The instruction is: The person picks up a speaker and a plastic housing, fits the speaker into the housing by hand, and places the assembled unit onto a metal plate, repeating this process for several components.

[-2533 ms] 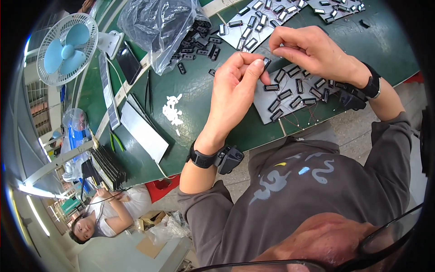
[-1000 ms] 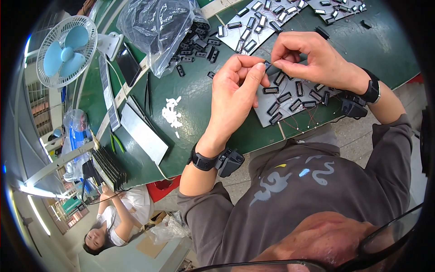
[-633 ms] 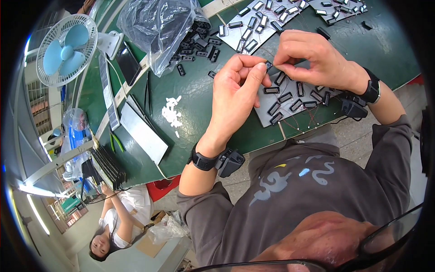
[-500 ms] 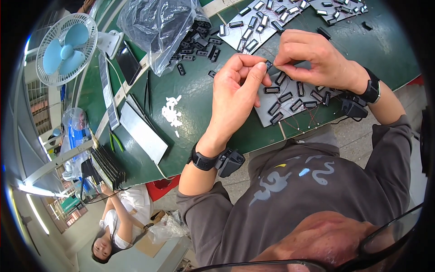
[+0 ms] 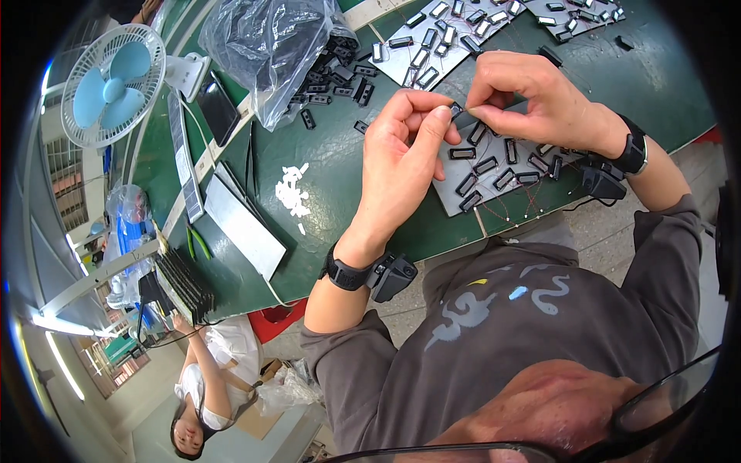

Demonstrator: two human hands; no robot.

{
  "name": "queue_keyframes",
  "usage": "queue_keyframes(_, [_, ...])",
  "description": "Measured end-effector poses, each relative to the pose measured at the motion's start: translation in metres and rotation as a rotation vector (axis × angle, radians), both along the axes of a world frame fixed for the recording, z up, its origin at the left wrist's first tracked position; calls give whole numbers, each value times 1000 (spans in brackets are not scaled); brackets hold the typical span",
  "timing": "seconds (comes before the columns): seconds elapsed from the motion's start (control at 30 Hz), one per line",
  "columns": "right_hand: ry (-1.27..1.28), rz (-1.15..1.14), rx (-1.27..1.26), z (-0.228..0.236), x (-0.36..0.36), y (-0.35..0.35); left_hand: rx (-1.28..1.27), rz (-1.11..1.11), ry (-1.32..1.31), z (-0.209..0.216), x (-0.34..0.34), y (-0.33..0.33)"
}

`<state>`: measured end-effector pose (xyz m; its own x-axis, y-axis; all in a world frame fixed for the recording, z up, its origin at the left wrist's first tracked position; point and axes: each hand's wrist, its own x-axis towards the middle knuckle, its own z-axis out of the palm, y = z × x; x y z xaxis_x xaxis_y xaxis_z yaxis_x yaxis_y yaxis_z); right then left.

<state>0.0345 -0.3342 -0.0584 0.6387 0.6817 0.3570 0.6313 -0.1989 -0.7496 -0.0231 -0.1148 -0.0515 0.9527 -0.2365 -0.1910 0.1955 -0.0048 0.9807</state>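
Observation:
My left hand (image 5: 401, 158) is closed, its thumb and fingers pinching a small black rectangular part (image 5: 457, 110) mostly hidden by the fingertips. Just to its right, my right hand (image 5: 536, 100) has thumb and index finger pressed together beside that part. Whatever those right fingertips hold is too small to make out. Under both hands lies a silvery plate (image 5: 449, 199), strewn with several black rectangular parts (image 5: 486, 165) that have pale centres and thin wires.
Two more plates of such parts lie beyond, one being a far plate (image 5: 397, 65). Loose black housings (image 5: 340, 77) spill from a clear bag (image 5: 262, 46). White pieces (image 5: 292, 193), green-handled pliers (image 5: 198, 241), a phone (image 5: 218, 108) and a fan (image 5: 114, 86) are leftward. A co-worker (image 5: 202, 386) sits lower left.
My right fingertips have shifted slightly around the part, and my left hand stays almost in place. The co-worker's head has moved lower and to the right.

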Motion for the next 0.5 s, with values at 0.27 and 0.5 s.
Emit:
queue_keyframes(0.27, [133,-66,1,1,-3,1,17,-14,-2,0,-1,0])
queue_keyframes(0.5, [198,-71,-9,0,-3,-1,21,-9,-11,-1,-1,-1])
